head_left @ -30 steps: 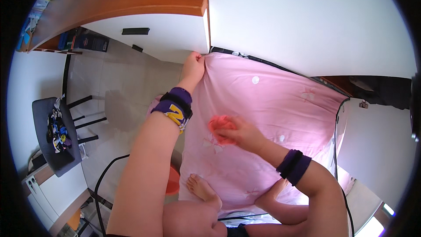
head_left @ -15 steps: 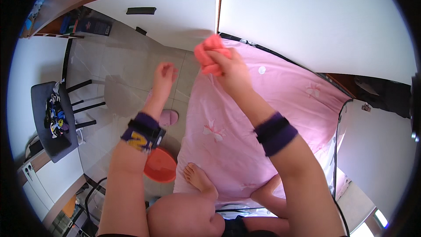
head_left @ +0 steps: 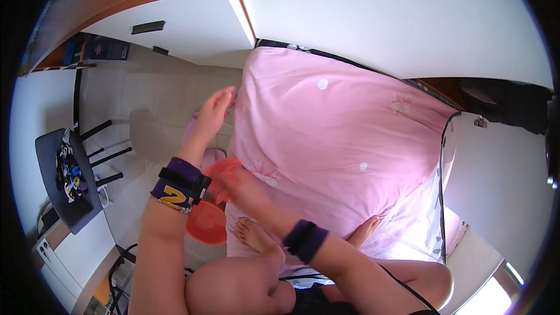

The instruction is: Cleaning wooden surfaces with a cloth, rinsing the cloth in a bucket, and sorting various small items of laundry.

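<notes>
My right hand [head_left: 238, 185] was wrapped round a coral cloth [head_left: 218, 176], blurred enough that I couldn't read the separate fingers; looked like a bunched fistful, probably because soft fabric bundles easily into 1 palm. Cloth sat by the left edge of the pink sheet [head_left: 303, 122], appearing just above the red basin [head_left: 205, 221]; couldn't tell its height over either. My left hand [head_left: 219, 105] had hold of nothing, fingers loosely bent and slightly apart, just beside the sheet's edge; I'd guess that kept it clear of the cloth. My 2 bare feet [head_left: 252, 234] rested on the sheet, likely for a stable crouch. Sheet: smooth, thin-looking fabric, shallow wrinkles, white dots and a bow-like print. Basin: round, smooth, plastic by the look of it, presumably on the floor [head_left: 175, 81] there for easy reach. Pink slipper [head_left: 214, 156] lay near it. Purple wristbands [head_left: 306, 242] had black straps.
</notes>
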The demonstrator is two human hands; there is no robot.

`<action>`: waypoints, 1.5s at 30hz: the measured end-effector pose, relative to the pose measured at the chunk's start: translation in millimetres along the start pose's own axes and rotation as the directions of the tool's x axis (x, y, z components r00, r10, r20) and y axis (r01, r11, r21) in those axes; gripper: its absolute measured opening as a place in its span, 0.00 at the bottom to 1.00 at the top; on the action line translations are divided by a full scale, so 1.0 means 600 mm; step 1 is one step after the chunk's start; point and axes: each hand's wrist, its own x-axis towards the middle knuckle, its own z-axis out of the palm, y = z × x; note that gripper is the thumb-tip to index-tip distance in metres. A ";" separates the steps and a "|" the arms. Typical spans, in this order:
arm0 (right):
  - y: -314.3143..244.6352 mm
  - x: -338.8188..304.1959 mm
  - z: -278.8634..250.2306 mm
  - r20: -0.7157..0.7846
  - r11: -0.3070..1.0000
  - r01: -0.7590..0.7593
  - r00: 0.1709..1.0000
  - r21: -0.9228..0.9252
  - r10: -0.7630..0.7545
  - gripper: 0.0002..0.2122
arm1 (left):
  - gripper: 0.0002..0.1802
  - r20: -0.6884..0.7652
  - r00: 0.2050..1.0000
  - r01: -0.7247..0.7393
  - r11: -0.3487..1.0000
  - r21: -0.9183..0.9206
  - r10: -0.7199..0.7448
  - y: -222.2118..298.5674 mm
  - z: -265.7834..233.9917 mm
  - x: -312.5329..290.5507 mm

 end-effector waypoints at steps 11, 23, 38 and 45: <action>0.031 -0.025 -0.396 -0.880 0.722 -0.582 0.467 -0.375 -0.081 0.28 | 0.13 0.224 0.926 -0.367 0.863 0.348 0.304 0.087 0.045 0.018; -0.014 0.000 -0.181 -0.280 0.686 -0.078 0.875 0.723 0.395 0.17 | 0.15 0.313 0.926 -0.366 0.697 0.616 0.210 0.132 0.062 0.004; -0.059 0.018 -0.055 0.078 0.672 -0.296 0.939 0.679 0.335 0.14 | 0.19 0.257 0.961 -0.140 0.614 0.777 -0.105 0.171 0.092 0.029; 0.065 -0.030 -0.324 -0.739 0.936 -0.092 0.590 0.341 0.327 0.16 | 0.14 0.239 0.950 -0.310 0.550 0.776 0.199 0.140 0.120 0.012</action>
